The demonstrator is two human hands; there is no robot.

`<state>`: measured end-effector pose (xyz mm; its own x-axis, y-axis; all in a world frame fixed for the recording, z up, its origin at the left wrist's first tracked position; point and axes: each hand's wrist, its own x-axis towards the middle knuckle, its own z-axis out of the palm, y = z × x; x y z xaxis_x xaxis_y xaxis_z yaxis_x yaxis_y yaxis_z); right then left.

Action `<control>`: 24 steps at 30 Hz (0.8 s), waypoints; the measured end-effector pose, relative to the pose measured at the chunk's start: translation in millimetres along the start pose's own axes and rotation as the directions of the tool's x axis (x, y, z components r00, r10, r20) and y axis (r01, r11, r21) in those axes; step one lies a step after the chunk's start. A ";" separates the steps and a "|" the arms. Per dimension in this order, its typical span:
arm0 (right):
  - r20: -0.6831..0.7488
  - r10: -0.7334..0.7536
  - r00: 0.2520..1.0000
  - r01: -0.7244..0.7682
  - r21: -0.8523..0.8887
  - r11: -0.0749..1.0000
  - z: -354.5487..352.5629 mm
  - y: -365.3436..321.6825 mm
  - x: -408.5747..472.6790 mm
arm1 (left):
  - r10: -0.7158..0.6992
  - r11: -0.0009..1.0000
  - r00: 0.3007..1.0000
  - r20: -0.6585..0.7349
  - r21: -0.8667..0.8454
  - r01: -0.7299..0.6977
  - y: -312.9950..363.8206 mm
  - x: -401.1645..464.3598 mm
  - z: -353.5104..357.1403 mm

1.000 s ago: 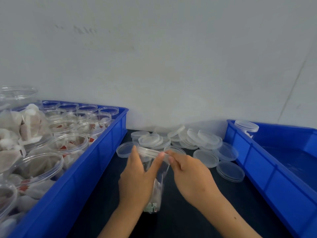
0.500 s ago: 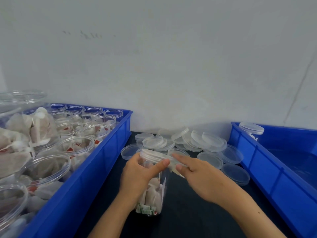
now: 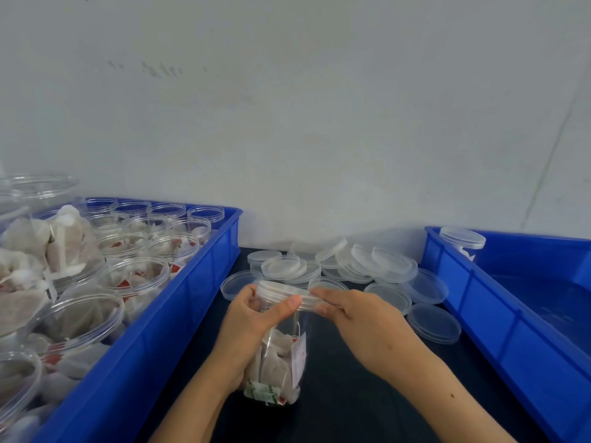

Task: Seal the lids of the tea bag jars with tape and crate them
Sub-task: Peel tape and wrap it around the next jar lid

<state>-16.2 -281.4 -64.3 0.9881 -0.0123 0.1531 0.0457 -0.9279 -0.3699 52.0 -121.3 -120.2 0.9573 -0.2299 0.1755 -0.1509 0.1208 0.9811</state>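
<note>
A clear plastic jar of tea bags [image 3: 279,362] stands on the dark table between two blue crates. My left hand [image 3: 252,324] grips the jar's upper body, thumb lying across the rim of its clear lid [image 3: 281,290]. My right hand [image 3: 361,318] pinches the lid's right edge with fingertips. I cannot make out any tape. A lidded jar [image 3: 462,239] stands in the far corner of the right crate [image 3: 499,318].
The left blue crate [image 3: 179,311] holds several open jars of tea bags [image 3: 134,276]. A pile of loose clear lids [image 3: 367,266] lies on the table behind the held jar. A pale wall rises right behind everything.
The view has tilted, so the jar and hands sit lower in frame. My right hand's fingertips have slid along the lid's right edge; my left hand keeps its grip.
</note>
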 end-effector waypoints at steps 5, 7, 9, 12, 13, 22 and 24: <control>-0.025 0.027 0.999 -0.025 0.050 0.998 3.7 -2.0 1.1 | -0.006 0.997 0.999 -0.054 0.076 0.010 -4.1 -1.0 -0.8; -0.038 0.038 0.999 -0.036 0.061 0.998 5.7 -3.0 1.1 | 0.056 0.981 0.997 -0.052 0.190 -0.045 -4.3 -4.2 1.3; -0.049 0.053 0.997 -0.050 0.053 0.997 6.8 -4.6 0.7 | 0.226 0.881 0.969 -0.101 0.445 -0.159 -5.5 -7.7 5.7; -0.081 0.040 0.996 -0.041 -0.006 0.999 8.6 -6.1 -1.7 | 0.419 0.699 0.896 -0.148 0.682 -0.214 -4.8 -11.7 14.4; -0.093 0.021 0.995 -0.024 -0.034 0.999 9.2 -7.3 -3.4 | 0.391 0.705 0.908 -0.149 0.683 -0.192 -4.7 -11.5 16.0; 0.048 -0.049 0.998 0.045 0.084 0.995 0.7 -4.4 -7.1 | 0.136 0.934 0.978 -0.158 0.350 -0.073 -7.8 -3.0 3.8; 0.113 -0.005 0.994 -0.015 0.175 0.984 -1.3 0.9 -6.2 | 0.124 0.948 0.980 -0.154 0.309 -0.072 -7.6 -1.0 1.6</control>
<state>-22.6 -282.6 -64.3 0.9981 0.0347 0.0504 0.0561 -0.8481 -0.5269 51.8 -123.5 -127.7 0.9576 -0.0612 0.2817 -0.2880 -0.1671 0.9429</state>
